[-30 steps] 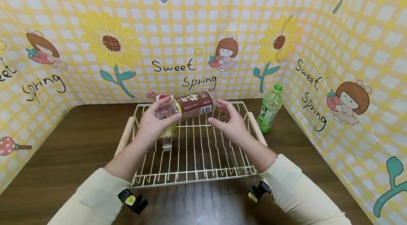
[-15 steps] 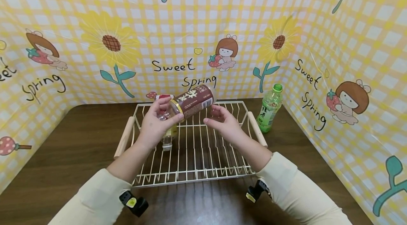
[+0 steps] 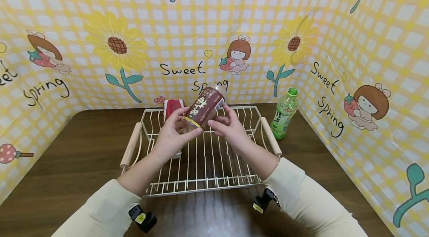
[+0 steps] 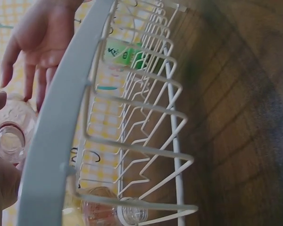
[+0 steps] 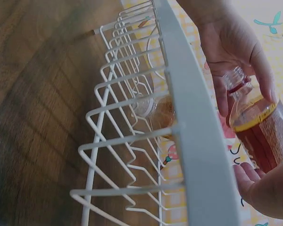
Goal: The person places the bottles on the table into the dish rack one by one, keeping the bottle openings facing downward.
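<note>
My left hand (image 3: 171,136) grips a clear bottle with a brown label (image 3: 205,107) near its neck end, thumb in front. It is tilted above the wire rack, its base up and to the right. My right hand (image 3: 232,127) touches its lower right side, fingers loosely extended; in the left wrist view the right fingers (image 4: 40,84) hang fairly straight beside it. The right wrist view shows the bottle's neck (image 5: 236,80) under the left hand (image 5: 231,42). Behind my left hand, a red-labelled bottle (image 3: 173,107) lies in the rack. Another clear bottle (image 4: 101,207) there is mostly hidden.
The white wire rack (image 3: 204,192) stands on a dark wooden table (image 3: 67,155), with a wooden handle (image 3: 131,144) at each side. A green tea bottle (image 3: 283,116) stands upright to its right. A checked cloth (image 3: 214,21) hangs behind and at the sides.
The brown-labelled bottle has turned so its base points higher. Both hands have drawn closer together, the right moving left from the base to the bottle's side. More of the red label shows.
</note>
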Demonstrator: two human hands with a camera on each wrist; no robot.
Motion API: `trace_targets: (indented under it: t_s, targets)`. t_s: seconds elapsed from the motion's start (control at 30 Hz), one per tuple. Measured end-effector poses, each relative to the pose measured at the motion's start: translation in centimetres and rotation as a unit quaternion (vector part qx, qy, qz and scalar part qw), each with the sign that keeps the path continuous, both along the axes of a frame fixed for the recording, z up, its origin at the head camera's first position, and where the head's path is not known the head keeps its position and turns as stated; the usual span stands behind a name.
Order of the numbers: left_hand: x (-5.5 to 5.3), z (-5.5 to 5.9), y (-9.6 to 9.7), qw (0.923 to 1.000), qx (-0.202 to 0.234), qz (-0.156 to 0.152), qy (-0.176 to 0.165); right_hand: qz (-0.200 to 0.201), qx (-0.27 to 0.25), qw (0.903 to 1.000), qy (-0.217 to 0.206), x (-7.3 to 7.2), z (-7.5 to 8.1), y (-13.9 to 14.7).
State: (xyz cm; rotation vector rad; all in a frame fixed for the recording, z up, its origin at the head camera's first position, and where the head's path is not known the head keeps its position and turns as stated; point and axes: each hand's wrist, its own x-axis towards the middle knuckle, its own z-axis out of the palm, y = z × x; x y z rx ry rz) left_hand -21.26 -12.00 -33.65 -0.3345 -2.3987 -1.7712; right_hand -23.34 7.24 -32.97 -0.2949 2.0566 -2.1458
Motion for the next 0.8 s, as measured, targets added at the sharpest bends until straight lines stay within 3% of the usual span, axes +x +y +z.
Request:
trace_targets:
  t_s: [0.27,0.43,0.63,0.8]
  targets:
    - [0.4,-0.4,0.9,0.9989,-0.016,0.001,0.043,-0.022,-0.016,0.9996,-0.005,0.0,0.1,-1.1]
    - [0.7,-0.5,1.4,0.9971,-0.028,0.019,0.069,-0.024,-0.024,0.9993,-0.014,-0.1,0.1,-1.5]
    - [1.1,-0.4,1.8,0.9938,-0.063,0.052,0.075,-0.025,-0.030,0.9991,-0.017,0.0,0.3,-2.0]
    - [1.2,-0.5,1.7,0.9938,-0.061,0.052,0.077,-0.025,-0.027,0.9990,-0.027,0.0,0.6,-2.1]
